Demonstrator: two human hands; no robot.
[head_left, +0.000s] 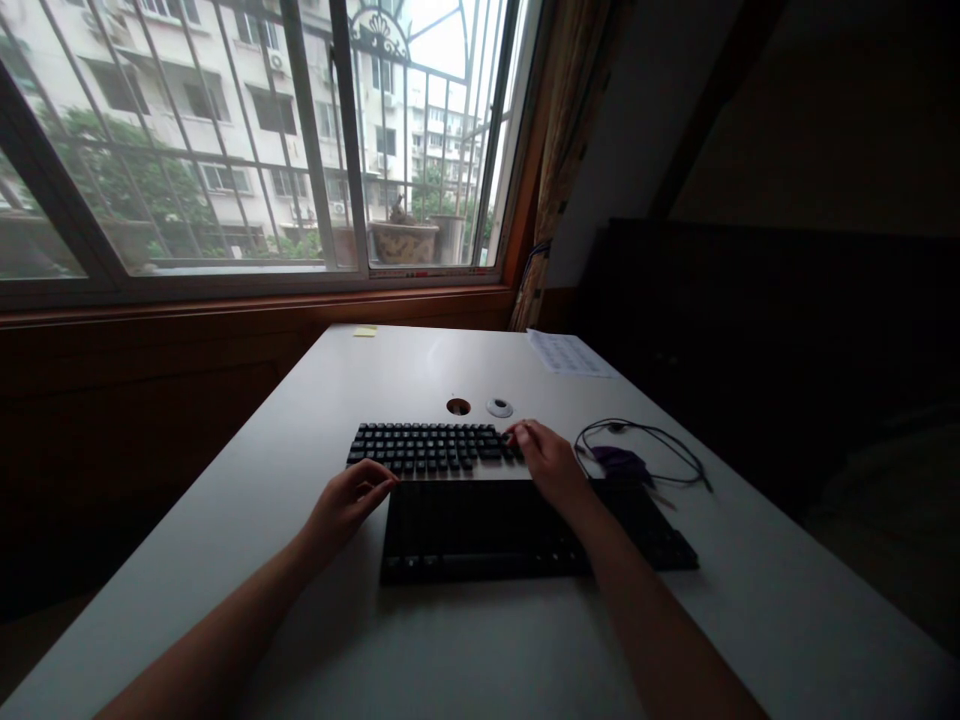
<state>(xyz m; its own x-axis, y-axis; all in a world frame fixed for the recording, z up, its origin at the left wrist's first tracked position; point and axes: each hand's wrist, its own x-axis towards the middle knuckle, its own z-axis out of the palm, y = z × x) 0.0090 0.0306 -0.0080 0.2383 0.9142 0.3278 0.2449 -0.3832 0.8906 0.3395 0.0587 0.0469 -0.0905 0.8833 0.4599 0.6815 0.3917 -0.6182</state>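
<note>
Rows of loose black keycaps (pixel 427 445) lie on the white table, just beyond a black keyboard base (pixel 480 525) whose main area looks bare and dark. My left hand (pixel 352 495) is closed in a pinch at the base's far left corner, beside the nearest row of keycaps. What its fingertips hold, if anything, is too small to make out. Reaching over the base, my right hand (pixel 544 455) pinches at the right end of the keycap rows, with a small dark keycap at its fingertips. My right forearm hides part of the base.
A coiled black cable (pixel 675 440) and a dark purple cloth-like piece (pixel 621 462) lie right of the keycaps. Farther back are a round cable hole (pixel 458 407), its white cover ring (pixel 499 407), printed paper (pixel 571 354) and a yellow sticky note (pixel 365 331). A barred window stands beyond.
</note>
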